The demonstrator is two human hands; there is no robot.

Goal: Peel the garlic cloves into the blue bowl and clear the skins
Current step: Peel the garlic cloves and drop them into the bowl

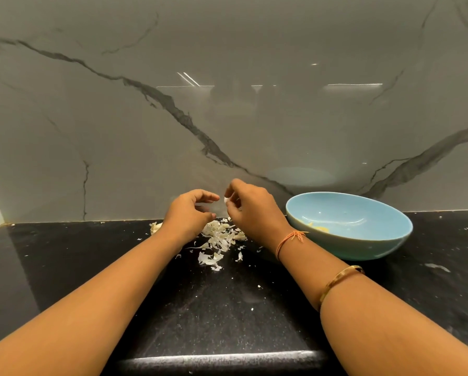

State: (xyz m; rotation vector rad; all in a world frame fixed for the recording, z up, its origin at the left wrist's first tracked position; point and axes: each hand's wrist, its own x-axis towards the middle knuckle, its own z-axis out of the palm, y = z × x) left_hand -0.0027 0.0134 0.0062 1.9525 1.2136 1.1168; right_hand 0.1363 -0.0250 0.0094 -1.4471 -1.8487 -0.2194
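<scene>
Head view, over a black worktop (227,308): my right grip (250,210) pinches a small white garlic clove (226,200) between thumb and fingertips, raised above the worktop. I cannot tell how much skin is on the clove. Just to the left of it, my left grip (192,211) hangs released, its fingers loosely curled with nothing visible in them, its fingertips close to the clove but not touching it.

Directly beneath both grips lies a loose pile of papery garlic skins (219,236), with scraps trailing toward me and flecks scattered across the worktop. A pale lump of garlic (155,227) sits on the worktop just beyond the left grip's outer side, partly hidden by the wrist.

The blue bowl (376,248) stands to the right of the right grip, close beside that wrist, against the veined grey marble wall (146,118). Yellowish peeled cloves (321,228) rest in its bottom near the side facing the grip. An orange thread (289,238) circles the right wrist; a gold bangle (341,278) sits farther down the forearm.
</scene>
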